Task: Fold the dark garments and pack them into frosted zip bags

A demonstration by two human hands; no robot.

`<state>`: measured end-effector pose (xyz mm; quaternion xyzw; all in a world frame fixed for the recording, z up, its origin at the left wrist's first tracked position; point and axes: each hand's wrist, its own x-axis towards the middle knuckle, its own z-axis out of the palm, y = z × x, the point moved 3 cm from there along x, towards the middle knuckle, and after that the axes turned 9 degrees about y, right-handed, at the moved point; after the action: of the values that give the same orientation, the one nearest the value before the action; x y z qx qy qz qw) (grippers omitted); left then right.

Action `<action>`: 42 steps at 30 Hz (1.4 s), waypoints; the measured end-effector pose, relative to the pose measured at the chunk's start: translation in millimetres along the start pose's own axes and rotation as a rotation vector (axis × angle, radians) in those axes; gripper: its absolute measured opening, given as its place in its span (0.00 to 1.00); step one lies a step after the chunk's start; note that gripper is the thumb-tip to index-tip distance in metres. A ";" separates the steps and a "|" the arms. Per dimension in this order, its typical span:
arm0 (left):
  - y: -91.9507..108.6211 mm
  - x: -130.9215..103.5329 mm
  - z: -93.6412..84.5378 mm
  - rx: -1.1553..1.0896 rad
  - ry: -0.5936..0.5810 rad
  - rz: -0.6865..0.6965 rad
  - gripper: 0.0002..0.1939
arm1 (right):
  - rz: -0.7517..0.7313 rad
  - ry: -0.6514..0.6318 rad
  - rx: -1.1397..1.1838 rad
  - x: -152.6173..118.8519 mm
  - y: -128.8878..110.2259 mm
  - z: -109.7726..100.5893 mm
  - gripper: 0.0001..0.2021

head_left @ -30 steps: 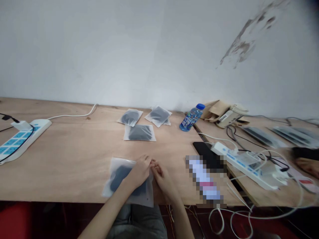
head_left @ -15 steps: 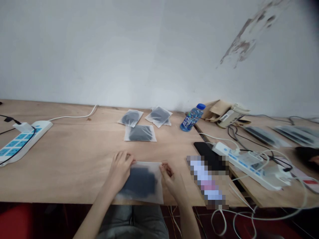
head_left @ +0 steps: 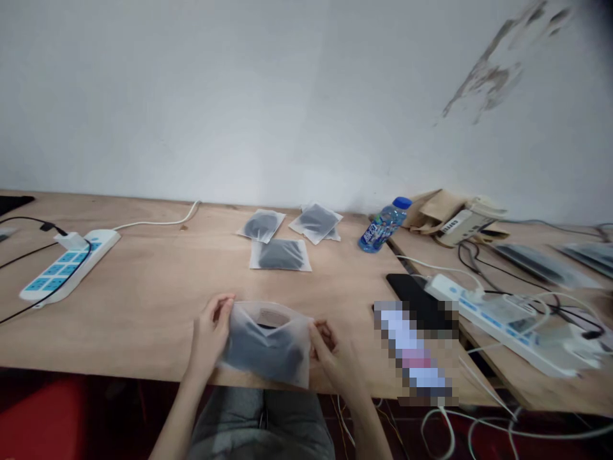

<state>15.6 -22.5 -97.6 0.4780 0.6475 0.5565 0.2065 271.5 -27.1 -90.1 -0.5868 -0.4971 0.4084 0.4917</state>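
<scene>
A frosted plastic bag [head_left: 265, 351] with something dark and folded inside lies near the table's front edge. Its upper edge gapes, and the mouth shows a dark strip within. My left hand [head_left: 214, 326] pinches the bag's upper left corner. The upper right corner is between the thumb and fingers of my right hand [head_left: 329, 345]. Farther back on the table are similar bags with dark contents: one bag [head_left: 282, 254] in front, another bag [head_left: 262, 225] behind it to the left, and overlapping bags [head_left: 315, 222] to the right.
A blue-capped bottle [head_left: 383, 225] stands at the back right. A dark phone-like slab [head_left: 419, 300] and a pixelated object [head_left: 414, 354] lie right of my hand. Power strips sit at left [head_left: 71, 265] and right [head_left: 502, 326], with loose cables. A paper cup [head_left: 467, 222] lies tipped by brown paper.
The bag's mouth has gone from flat to gaping. My left hand has shifted left and now pinches the bag's upper left corner. The view has turned slightly left.
</scene>
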 end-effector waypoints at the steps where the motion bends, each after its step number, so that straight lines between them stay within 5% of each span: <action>1: 0.7 1.5 5.0 -0.045 0.007 -0.014 0.16 | -0.005 -0.057 -0.011 -3.8 -1.2 2.0 0.21; 5: 17.6 16.9 25.2 -0.131 -0.163 0.032 0.14 | -0.033 -0.337 -0.199 -19.2 -16.6 6.2 0.22; 9: 43.9 34.6 51.6 -0.109 -0.527 0.151 0.13 | -0.219 -0.520 -0.435 -34.6 -36.9 17.9 0.22; 14: 57.2 33.9 89.5 -0.050 -0.831 0.307 0.11 | -0.335 -0.452 -0.645 -46.2 -32.4 36.7 0.20; 18: 52.0 34.0 100.3 -0.131 -0.809 0.258 0.11 | -0.289 -0.335 -0.523 -45.4 -17.4 32.7 0.15; 24: 48.8 45.2 91.4 -0.184 -0.696 0.202 0.12 | -0.204 -0.064 -0.299 -32.7 -0.7 19.7 0.12; 34: 48.3 40.7 100.3 -0.187 -0.710 0.233 0.11 | 0.149 -0.412 0.069 -10.9 -5.7 49.6 0.14; 39: 64.4 42.2 98.3 -0.096 -0.706 0.318 0.11 | 0.200 -0.341 0.114 -6.7 -0.2 59.9 0.12; 42: 70.6 47.2 87.9 0.063 -0.589 0.413 0.12 | 0.262 -0.282 0.187 -3.8 8.2 65.4 0.15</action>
<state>91.7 58.2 -46.3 0.7447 0.4667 0.4046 0.2527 209.0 -19.9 -110.1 -0.5352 -0.4402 0.5914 0.4123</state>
